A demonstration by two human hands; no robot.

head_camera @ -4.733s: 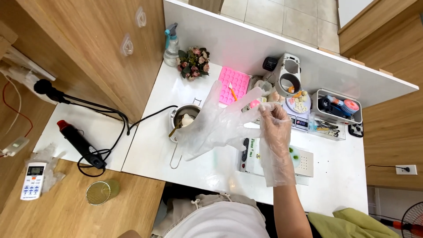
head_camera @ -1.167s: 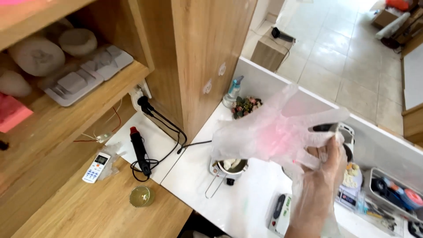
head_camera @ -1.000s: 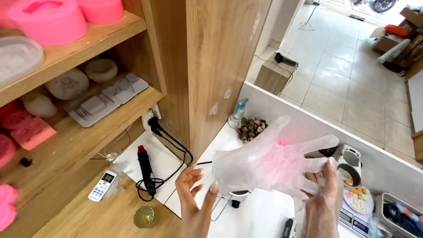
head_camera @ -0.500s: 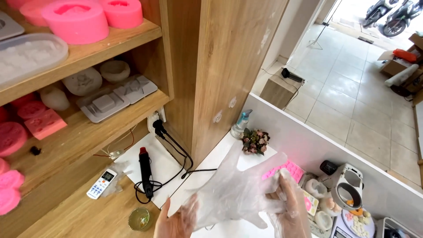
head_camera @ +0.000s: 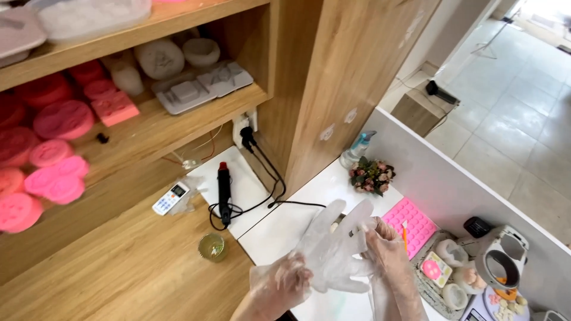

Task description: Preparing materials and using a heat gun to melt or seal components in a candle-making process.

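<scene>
Low in the head view, the left hand (head_camera: 284, 284) sits partly inside a thin, clear plastic disposable glove (head_camera: 333, 249), its fingers bunched in the cuff while the glove's loose, empty fingers fan up and to the right. The right hand (head_camera: 386, 255), already covered in the same clear film, pinches that loose glove near its finger ends. Both hands are held above the near edge of a white worktop (head_camera: 279, 229).

Just left of them, on the pale wooden counter (head_camera: 137, 267), stands a small round glass jar (head_camera: 212, 246) with a yellowish tint. Beyond it lie a black heat tool with a red tip (head_camera: 224, 189) and its coiled cable, and a white remote control (head_camera: 170, 198).

To the right, past the hands, a pink silicone mould tray (head_camera: 410, 223) with rows of small cavities lies beside a tray of small round moulds (head_camera: 443, 276). Farther back stand a small bunch of pink and cream flowers (head_camera: 372, 176) and a clear spray bottle with a blue trigger (head_camera: 355, 151).

Farthest off, wooden shelves (head_camera: 148, 128) carry pink (head_camera: 50, 131) and white (head_camera: 199, 86) moulds.
</scene>
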